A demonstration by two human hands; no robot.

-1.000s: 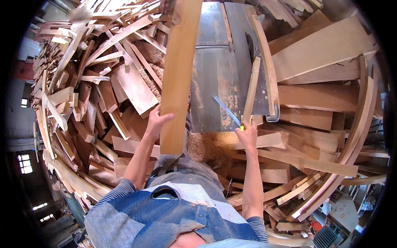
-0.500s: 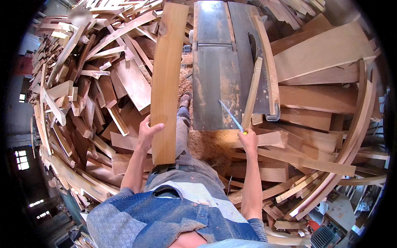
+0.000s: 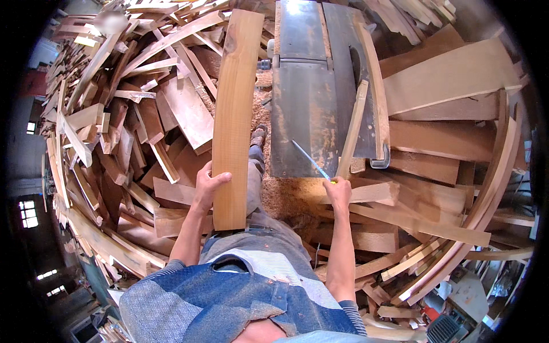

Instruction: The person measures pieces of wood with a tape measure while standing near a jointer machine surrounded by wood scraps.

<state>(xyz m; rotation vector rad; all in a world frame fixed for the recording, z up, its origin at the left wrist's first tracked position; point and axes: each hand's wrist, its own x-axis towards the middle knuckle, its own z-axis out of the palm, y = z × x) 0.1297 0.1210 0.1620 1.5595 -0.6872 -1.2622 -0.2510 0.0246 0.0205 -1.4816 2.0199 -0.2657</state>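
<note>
A long, wide wooden board (image 3: 237,114) stretches away from my waist, its near end close to my belt. My left hand (image 3: 211,184) grips its left edge near that end, thumb lying on the top face and fingers hidden beneath. In my closed right hand (image 3: 338,191) is a tape measure, mostly covered by the fingers with a bit of yellow-green showing. Its narrow blade (image 3: 310,159) sticks out up and to the left, over the near end of a grey metal machine table (image 3: 303,120). The blade and the board are apart.
A narrow wood strip (image 3: 353,128) lies along the machine table's right side, by a wooden fence (image 3: 374,86). Offcuts (image 3: 183,114) are heaped on the left. Large planks (image 3: 446,137) are stacked on the right. Sawdust (image 3: 286,200) covers the floor below the machine.
My right hand has shifted slightly left and down, and the tape blade has swung further left. The view has moved a little; my left hand still grips the board.
</note>
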